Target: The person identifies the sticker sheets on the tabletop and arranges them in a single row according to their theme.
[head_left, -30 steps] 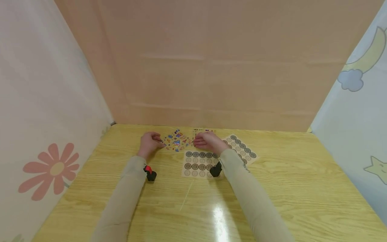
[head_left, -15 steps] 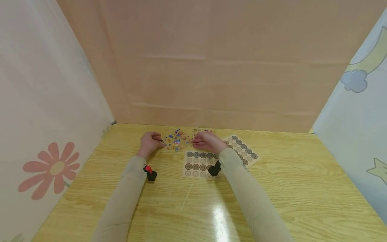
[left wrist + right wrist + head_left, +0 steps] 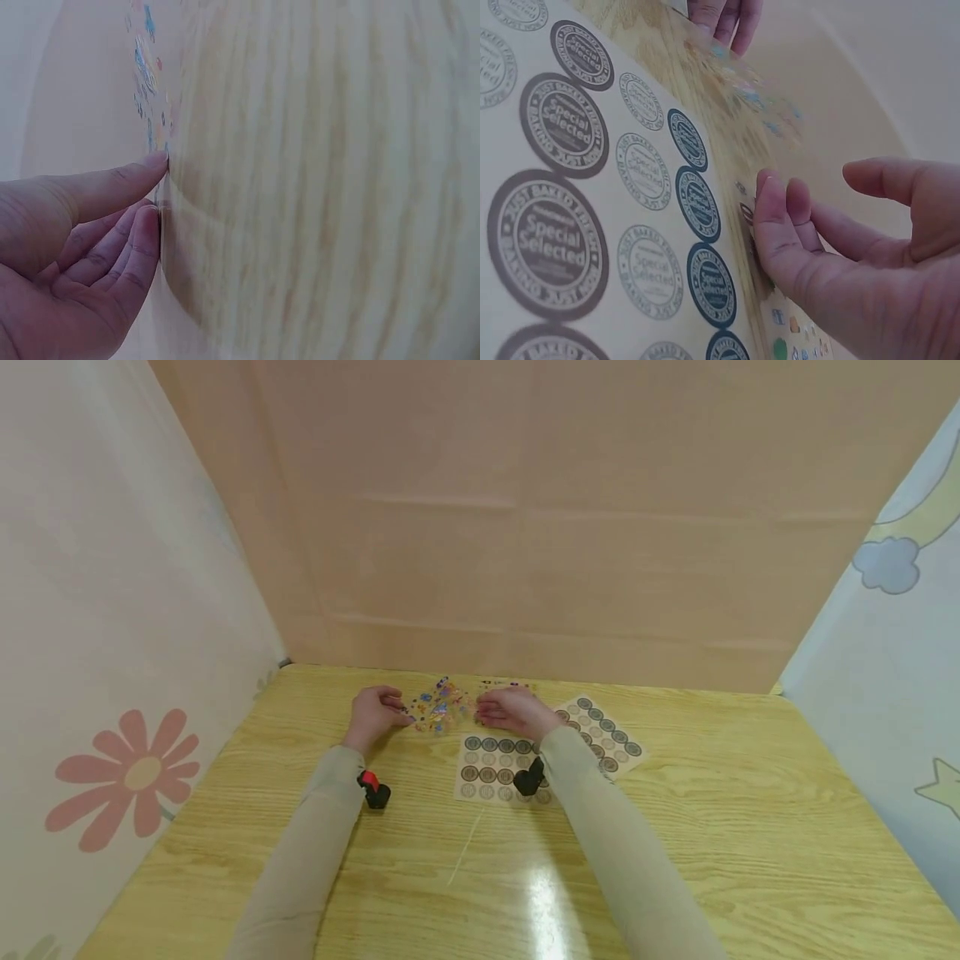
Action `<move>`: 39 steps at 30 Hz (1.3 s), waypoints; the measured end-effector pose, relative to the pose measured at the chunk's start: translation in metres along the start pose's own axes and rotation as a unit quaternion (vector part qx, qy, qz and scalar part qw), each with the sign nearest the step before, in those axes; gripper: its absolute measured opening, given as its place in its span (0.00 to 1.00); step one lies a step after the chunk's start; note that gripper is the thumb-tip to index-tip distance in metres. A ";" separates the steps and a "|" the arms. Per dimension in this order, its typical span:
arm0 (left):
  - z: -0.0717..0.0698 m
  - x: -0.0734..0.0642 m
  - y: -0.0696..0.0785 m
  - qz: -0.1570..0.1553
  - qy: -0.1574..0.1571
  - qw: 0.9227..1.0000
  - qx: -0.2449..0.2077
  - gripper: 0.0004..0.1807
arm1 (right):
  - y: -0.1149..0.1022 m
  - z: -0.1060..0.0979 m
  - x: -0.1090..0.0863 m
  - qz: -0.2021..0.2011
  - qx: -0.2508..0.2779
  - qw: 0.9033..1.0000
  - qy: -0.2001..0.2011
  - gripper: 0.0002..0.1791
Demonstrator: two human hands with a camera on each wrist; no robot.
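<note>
A clear sticker sheet (image 3: 442, 703) with small colourful prints lies between my two hands at the back of the table. My left hand (image 3: 372, 714) pinches its left edge between thumb and fingers, close over the wood, as the left wrist view shows. The sheet looks bent and glossy. My right hand (image 3: 516, 710) is at the sheet's right side, palm facing left. In the right wrist view, the right hand's thumb stands apart from its loosely bent fingers (image 3: 769, 199), with nothing between them.
Below the right hand lies a sheet of round "Special Selected" labels (image 3: 487, 758), partly under the wrist camera (image 3: 528, 778). A second label sheet (image 3: 611, 732) sits angled to its right. Another small-print sheet (image 3: 501, 683) shows behind the right hand. A beige backdrop (image 3: 525, 568) closes the back.
The clear sticker sheet has gone from flat-looking to bent and shiny, its prints bunched closer together. My right hand has shifted slightly left; the left hand stays at the edge.
</note>
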State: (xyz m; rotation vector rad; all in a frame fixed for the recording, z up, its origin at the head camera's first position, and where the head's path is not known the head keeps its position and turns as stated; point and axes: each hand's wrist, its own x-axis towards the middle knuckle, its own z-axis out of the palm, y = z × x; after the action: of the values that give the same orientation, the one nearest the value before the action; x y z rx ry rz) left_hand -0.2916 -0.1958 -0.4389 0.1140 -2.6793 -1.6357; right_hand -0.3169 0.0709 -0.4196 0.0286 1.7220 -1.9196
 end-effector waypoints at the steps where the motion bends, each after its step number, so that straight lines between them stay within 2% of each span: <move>1: 0.000 0.000 0.000 0.001 0.000 1.000 0.000 0.31 | 0.000 0.001 0.001 -0.001 0.001 1.000 -0.003 0.20; 8: 0.001 0.001 0.004 0.007 -0.004 1.000 0.013 0.31 | -0.001 0.006 0.002 -0.009 -0.001 1.000 -0.007 0.18; 12: 0.002 0.002 0.008 0.014 -0.006 1.000 0.013 0.32 | -0.001 0.006 0.001 -0.019 0.004 1.000 -0.011 0.21; 21: 0.003 0.001 0.004 0.004 -0.008 1.000 0.008 0.32 | 0.005 0.003 0.002 -0.013 0.002 1.000 0.018 0.21; 28: 0.002 0.002 0.004 0.013 -0.017 1.000 0.018 0.29 | 0.006 -0.002 -0.001 -0.036 -0.004 0.999 -0.012 0.19; 32: 0.001 0.002 0.004 0.018 -0.028 0.999 0.012 0.28 | 0.003 -0.002 -0.005 -0.042 0.012 0.999 -0.029 0.20; 39: 0.002 0.007 0.002 0.006 -0.056 0.998 0.008 0.28 | 0.001 -0.004 -0.009 -0.035 0.046 0.998 -0.024 0.21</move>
State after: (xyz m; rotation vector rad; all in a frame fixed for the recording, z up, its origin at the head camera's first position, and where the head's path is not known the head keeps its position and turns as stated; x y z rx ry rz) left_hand -0.2985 -0.1939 -0.4379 0.0073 -2.7691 -1.6645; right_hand -0.3106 0.0780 -0.4178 -0.0444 1.6222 -2.0313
